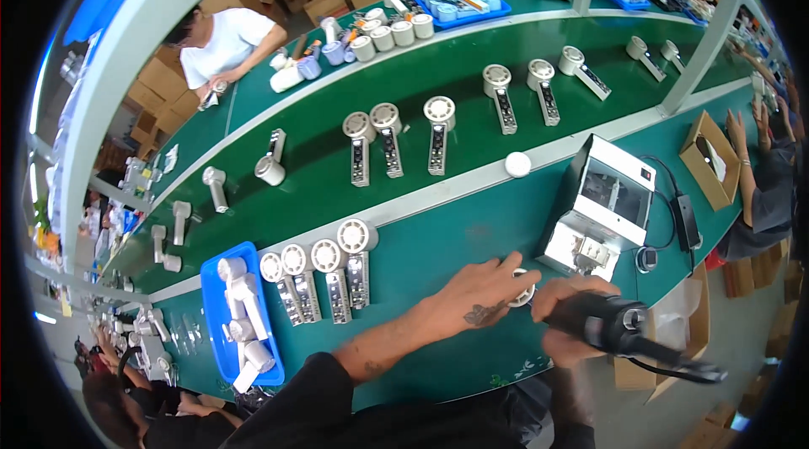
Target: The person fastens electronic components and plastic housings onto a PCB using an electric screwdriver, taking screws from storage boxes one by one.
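My left hand [479,295] is closed at the edge of a small white ring-shaped part [522,289], its fingers curled over it at the front of the green bench. Wrapped in my right hand [573,314] is a black electric screwdriver [600,322] with its cable end toward me; its tip is hidden behind the hand, close to the white part. Just beyond both hands stands a white and black machine [602,204] with a metal fixture [592,255]. Left of them, several white handheld fan bodies [337,268] with exposed circuit boards lie in a row.
A blue tray [211,314] of white fan bodies sits at the bench's left. A white round cap [517,165] rests on the metal rail. More fan bodies [438,133] lie on the green conveyor [320,188]. A power adapter [687,221] and open carton [709,161] are at right; people work around.
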The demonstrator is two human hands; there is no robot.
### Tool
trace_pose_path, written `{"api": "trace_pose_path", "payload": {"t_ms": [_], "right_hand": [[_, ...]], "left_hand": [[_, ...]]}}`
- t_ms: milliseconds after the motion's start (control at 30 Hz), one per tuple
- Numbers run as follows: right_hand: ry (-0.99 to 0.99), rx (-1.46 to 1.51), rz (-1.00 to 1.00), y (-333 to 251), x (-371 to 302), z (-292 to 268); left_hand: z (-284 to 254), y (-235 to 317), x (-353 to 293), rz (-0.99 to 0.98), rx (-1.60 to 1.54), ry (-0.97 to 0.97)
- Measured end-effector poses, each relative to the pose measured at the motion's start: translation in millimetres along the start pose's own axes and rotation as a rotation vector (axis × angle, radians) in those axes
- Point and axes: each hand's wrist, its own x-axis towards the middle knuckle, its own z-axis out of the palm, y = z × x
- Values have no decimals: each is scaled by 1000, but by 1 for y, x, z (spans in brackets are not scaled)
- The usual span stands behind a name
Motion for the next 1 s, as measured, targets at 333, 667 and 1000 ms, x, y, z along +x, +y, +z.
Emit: {"api": "trace_pose_path", "payload": {"t_ms": [333, 667, 1000], "right_hand": [[662, -77, -280, -53, -30, -80], [588, -90, -138, -21, -65, -76], [676, -2, -124, -25, -65, -70]], "left_hand": [[-173, -96, -98, -969, 132, 668], [-144, -212, -12, -825, 432, 645], [-97, -262, 4, -1022, 357, 490]]}}
